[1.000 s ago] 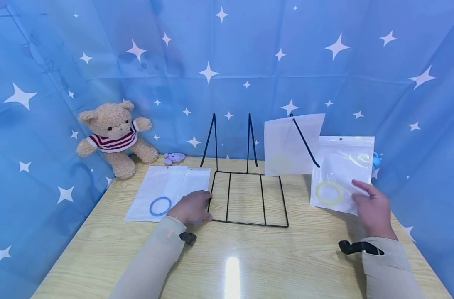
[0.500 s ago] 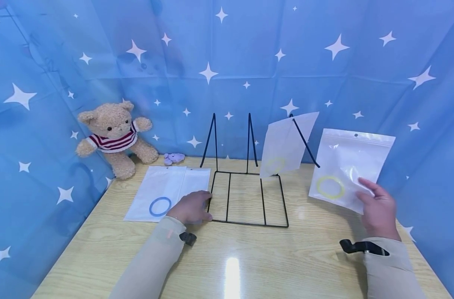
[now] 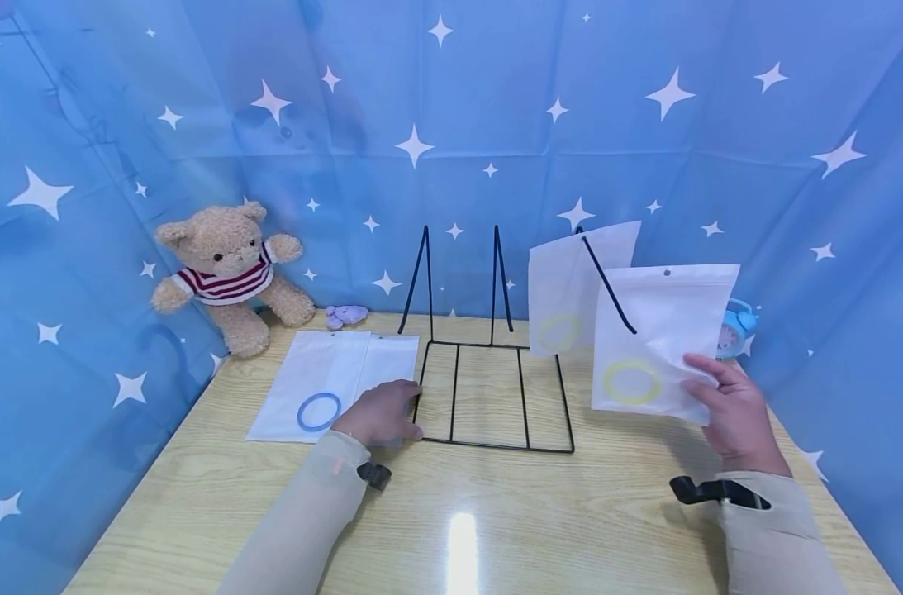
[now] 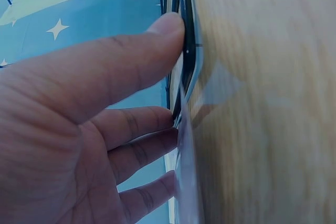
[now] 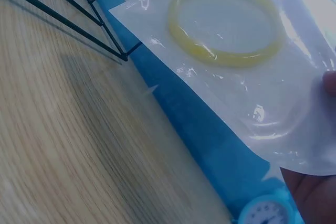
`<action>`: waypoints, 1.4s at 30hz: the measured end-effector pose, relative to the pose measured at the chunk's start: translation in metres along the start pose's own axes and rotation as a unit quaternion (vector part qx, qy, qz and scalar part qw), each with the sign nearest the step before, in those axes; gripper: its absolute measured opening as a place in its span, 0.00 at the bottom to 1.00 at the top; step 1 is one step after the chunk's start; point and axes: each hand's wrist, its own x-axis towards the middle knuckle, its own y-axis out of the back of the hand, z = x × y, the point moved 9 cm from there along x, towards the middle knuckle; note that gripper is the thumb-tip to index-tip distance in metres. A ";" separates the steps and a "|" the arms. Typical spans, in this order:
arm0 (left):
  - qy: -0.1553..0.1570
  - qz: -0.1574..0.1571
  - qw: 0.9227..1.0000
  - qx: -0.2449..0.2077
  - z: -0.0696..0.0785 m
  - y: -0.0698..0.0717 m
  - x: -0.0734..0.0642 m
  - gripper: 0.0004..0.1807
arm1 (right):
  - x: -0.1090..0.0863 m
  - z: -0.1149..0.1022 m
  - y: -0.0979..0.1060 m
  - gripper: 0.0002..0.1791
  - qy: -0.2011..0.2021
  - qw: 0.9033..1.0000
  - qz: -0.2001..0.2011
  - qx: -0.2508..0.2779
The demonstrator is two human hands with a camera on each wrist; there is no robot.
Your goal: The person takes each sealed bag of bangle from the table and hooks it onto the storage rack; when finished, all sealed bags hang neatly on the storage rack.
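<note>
My right hand point(image 3: 737, 413) pinches the lower right of a white zip bag point(image 3: 667, 330) between thumb and fingers. A yellow ring point(image 5: 226, 59) shows through the bag's clear front. The bag hangs upright, with a small hole at its top; a hook's free end point(image 3: 631, 327) overlaps its left part. Another white bag point(image 3: 570, 281) with a yellow ring hangs on that right hook, behind the held one. With thumb and fingertips, my left hand point(image 3: 380, 411) presses the front left corner of the black wire rack point(image 3: 527, 405).
Two white bags point(image 3: 310, 364) lie left of the rack, one showing a blue ring point(image 3: 319, 411). Two more hooks point(image 3: 498, 277) rise from the rack's back. A teddy bear point(image 3: 231, 273), a purple toy point(image 3: 345, 316) and a blue alarm clock point(image 3: 735, 328) stand near the curtain.
The held bag first rose and tilted to the right, then came back left and lower beside the right hook. The hanging bag swung on its hook. The left hand has not moved.
</note>
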 end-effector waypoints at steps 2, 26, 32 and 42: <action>-0.003 0.001 1.000 0.001 0.001 0.000 0.000 0.44 | -0.001 -0.002 -0.005 0.24 0.003 1.000 -0.010 -0.014; -0.005 0.003 1.000 0.006 0.003 0.001 -0.001 0.44 | -0.019 -0.020 -0.075 0.20 0.073 0.980 -0.175 -0.061; -0.004 0.004 1.000 0.008 0.003 0.002 -0.002 0.44 | -0.023 -0.021 -0.085 0.20 0.071 0.974 -0.195 -0.095; -0.003 0.004 1.000 0.005 0.004 0.002 -0.003 0.44 | -0.036 -0.028 -0.107 0.17 0.087 0.952 -0.238 -0.173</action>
